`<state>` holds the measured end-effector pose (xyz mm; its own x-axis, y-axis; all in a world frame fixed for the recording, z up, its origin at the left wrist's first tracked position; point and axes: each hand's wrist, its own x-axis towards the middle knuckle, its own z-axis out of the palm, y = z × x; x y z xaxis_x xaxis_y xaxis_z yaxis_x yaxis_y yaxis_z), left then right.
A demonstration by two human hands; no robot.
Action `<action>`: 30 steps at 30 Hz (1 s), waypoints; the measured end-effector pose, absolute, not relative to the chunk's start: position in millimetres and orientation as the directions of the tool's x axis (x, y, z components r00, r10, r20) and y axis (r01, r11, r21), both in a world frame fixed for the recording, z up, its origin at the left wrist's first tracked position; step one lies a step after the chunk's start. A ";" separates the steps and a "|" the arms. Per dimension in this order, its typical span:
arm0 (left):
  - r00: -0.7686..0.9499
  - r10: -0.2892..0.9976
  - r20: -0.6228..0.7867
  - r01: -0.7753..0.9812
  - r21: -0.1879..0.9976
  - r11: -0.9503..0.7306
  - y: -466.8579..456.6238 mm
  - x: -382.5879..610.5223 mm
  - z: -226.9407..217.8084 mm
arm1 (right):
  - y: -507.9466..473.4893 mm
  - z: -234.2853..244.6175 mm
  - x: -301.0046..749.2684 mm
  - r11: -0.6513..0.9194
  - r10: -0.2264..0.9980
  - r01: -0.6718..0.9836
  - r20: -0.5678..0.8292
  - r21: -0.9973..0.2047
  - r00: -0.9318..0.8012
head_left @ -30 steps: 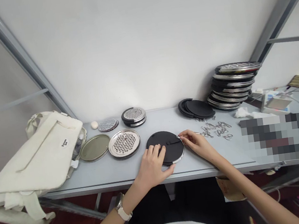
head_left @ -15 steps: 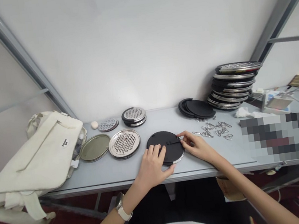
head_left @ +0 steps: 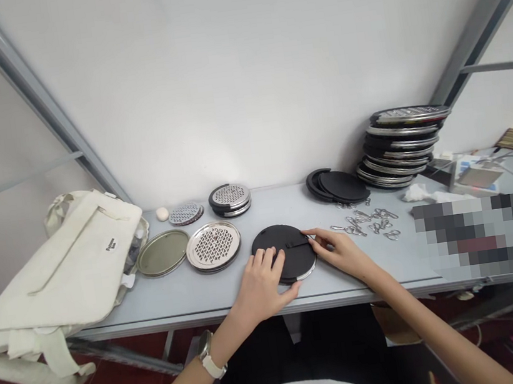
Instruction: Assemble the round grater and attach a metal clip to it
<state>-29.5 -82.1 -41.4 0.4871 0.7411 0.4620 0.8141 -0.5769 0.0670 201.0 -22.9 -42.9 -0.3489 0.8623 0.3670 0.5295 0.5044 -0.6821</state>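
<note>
A round black disc (head_left: 275, 240) with a silver strip along its near right rim lies flat on the table in front of me. A narrow black strap (head_left: 297, 244) runs across it to the right edge. My left hand (head_left: 261, 282) holds the disc, fingers on its top and thumb against the near rim. At the right edge, my right hand (head_left: 337, 250) is pinched around the strap's end; what is between the fingertips is mostly hidden. To the right lie several loose metal clips (head_left: 369, 221).
Left of the disc are a patterned round plate (head_left: 214, 246), an olive plate (head_left: 163, 253) and a small patterned stack (head_left: 230, 198). Black discs (head_left: 343, 185) and a tall stack (head_left: 404, 147) stand behind right. A cream bag (head_left: 63, 268) covers the table's left end.
My right fingers have shifted slightly at the disc's edge, and the small shiny piece seen there earlier is now mostly covered. The left hand and the disc stay in place.
</note>
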 end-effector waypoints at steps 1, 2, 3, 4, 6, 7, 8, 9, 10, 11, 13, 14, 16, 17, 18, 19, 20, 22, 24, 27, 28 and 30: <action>0.486 0.742 0.462 0.814 0.069 -0.577 -82.1 -29.5 -41.3 | -22.9 -43.1 200.9 0.504 0.862 0.528 0.366 -0.683 -0.350; 0.486 0.742 0.462 0.814 0.070 -0.577 -82.2 -29.4 -41.1 | -22.8 -43.4 200.9 0.502 0.863 0.526 0.363 -0.686 -0.351; 0.487 0.742 0.461 0.813 0.070 -0.577 -82.1 -29.4 -41.0 | -22.6 -43.7 201.0 0.500 0.865 0.524 0.360 -0.690 -0.350; 0.487 0.743 0.460 0.814 0.070 -0.577 -82.1 -29.4 -40.8 | -22.4 -43.9 201.0 0.497 0.866 0.522 0.358 -0.693 -0.350; 0.488 0.744 0.456 0.815 0.068 -0.576 -81.9 -29.5 -40.6 | -22.0 -44.5 201.1 0.494 0.868 0.518 0.354 -0.698 -0.350; 0.488 0.745 0.455 0.815 0.066 -0.575 -81.8 -29.6 -40.4 | -21.8 -44.7 201.2 0.492 0.869 0.517 0.352 -0.701 -0.349; 0.490 0.745 0.453 0.815 0.065 -0.576 -81.6 -29.6 -40.3 | -21.7 -44.8 201.3 0.490 0.869 0.516 0.349 -0.703 -0.350; 0.490 0.745 0.453 0.815 0.064 -0.576 -81.4 -29.7 -40.2 | -21.7 -44.8 201.3 0.487 0.870 0.516 0.345 -0.704 -0.351; 0.491 0.745 0.452 0.815 0.062 -0.576 -81.2 -29.7 -40.1 | -21.8 -44.7 201.3 0.485 0.872 0.517 0.342 -0.705 -0.352; 0.492 0.744 0.452 0.815 0.061 -0.576 -81.0 -29.7 -40.0 | -21.9 -44.6 201.3 0.484 0.872 0.517 0.340 -0.706 -0.352; 0.493 0.744 0.451 0.815 0.060 -0.576 -80.7 -29.7 -39.9 | -22.4 -44.2 201.1 0.485 0.871 0.514 0.338 -0.708 -0.357; 0.493 0.745 0.450 0.815 0.060 -0.576 -80.6 -29.7 -39.9 | -22.7 -44.1 200.9 0.486 0.870 0.508 0.337 -0.711 -0.359; 0.493 0.746 0.448 0.816 0.061 -0.575 -80.7 -29.6 -39.9 | -23.1 -44.1 200.6 0.482 0.871 0.489 0.338 -0.727 -0.357; 0.492 0.748 0.446 0.816 0.063 -0.574 -80.9 -29.7 -39.9 | -23.0 -44.2 200.6 0.477 0.873 0.479 0.339 -0.737 -0.350; 0.492 0.749 0.444 0.816 0.065 -0.575 -81.1 -29.7 -39.8 | -22.8 -44.5 200.7 0.473 0.877 0.472 0.342 -0.744 -0.339; 0.492 0.749 0.445 0.815 0.067 -0.575 -81.3 -29.7 -39.8 | -22.3 -44.9 200.8 0.468 0.880 0.470 0.346 -0.749 -0.326; 0.491 0.748 0.447 0.814 0.070 -0.576 -81.4 -29.8 -39.7 | -21.7 -45.3 201.0 0.465 0.883 0.471 0.351 -0.750 -0.313; 0.489 0.746 0.452 0.813 0.075 -0.578 -81.6 -29.8 -39.6 | -20.0 -46.4 201.6 0.463 0.885 0.471 0.362 -0.751 -0.294; 0.487 0.745 0.455 0.812 0.078 -0.579 -81.5 -29.8 -39.6 | -18.4 -47.4 201.9 0.466 0.883 0.459 0.367 -0.757 -0.292; 0.490 0.740 0.461 0.810 0.072 -0.582 -81.2 -29.8 -40.1 | -16.5 -48.4 202.7 0.485 0.874 0.473 0.396 -0.736 -0.282; 0.491 0.738 0.463 0.810 0.069 -0.582 -81.1 -29.8 -40.3 | -16.1 -48.6 203.2 0.493 0.870 0.489 0.410 -0.720 -0.273; 0.492 0.737 0.463 0.811 0.064 -0.581 -81.2 -29.9 -40.7 | -15.4 -48.7 204.5 0.497 0.866 0.523 0.430 -0.692 -0.254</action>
<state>-29.9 -81.2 -40.7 0.4921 0.7375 0.4626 0.8111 -0.5814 0.0641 204.5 -15.4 -48.7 -0.2541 0.8661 0.4304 0.5234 0.4974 -0.6919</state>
